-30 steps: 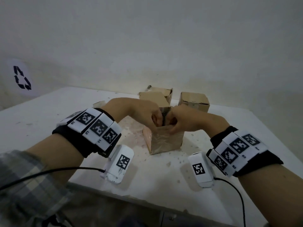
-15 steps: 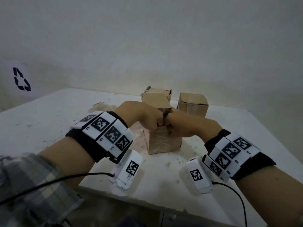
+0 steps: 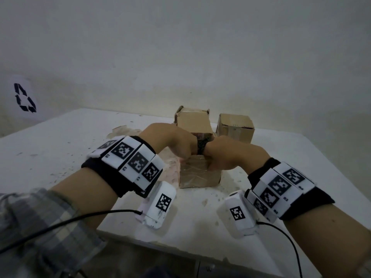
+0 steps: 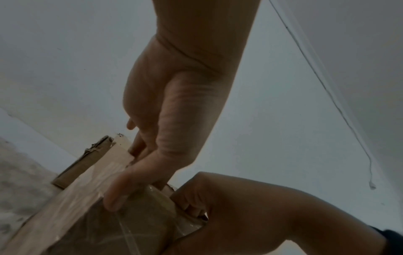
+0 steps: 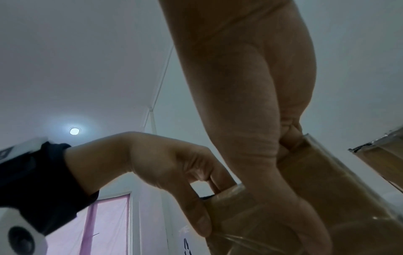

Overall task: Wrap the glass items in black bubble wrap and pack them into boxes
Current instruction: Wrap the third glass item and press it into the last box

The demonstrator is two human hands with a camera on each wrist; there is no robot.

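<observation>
A small tape-covered cardboard box [image 3: 198, 175] stands open at the middle of the white table [image 3: 60, 149]. A bundle of black bubble wrap [image 3: 201, 145] pokes out of its top between my two hands. My left hand [image 3: 180, 146] curls over the box's left rim. In the left wrist view its thumb [image 4: 115, 195] presses the front wall of the box [image 4: 65, 215] and its fingers reach inside. My right hand [image 3: 224, 155] curls over the right rim the same way, thumb outside on the box [image 5: 327, 198]. The fingertips inside are hidden.
Two more cardboard boxes stand just behind: one with raised flaps [image 3: 192, 119] and a closed one [image 3: 235, 127] to its right. A crumpled pale scrap [image 3: 122, 131] lies at the back left. The table's front edge is close below my wrists. A wall rises behind.
Both hands have closed in and dropped onto the box's rim. Less of the black bundle shows above the box than a second ago.
</observation>
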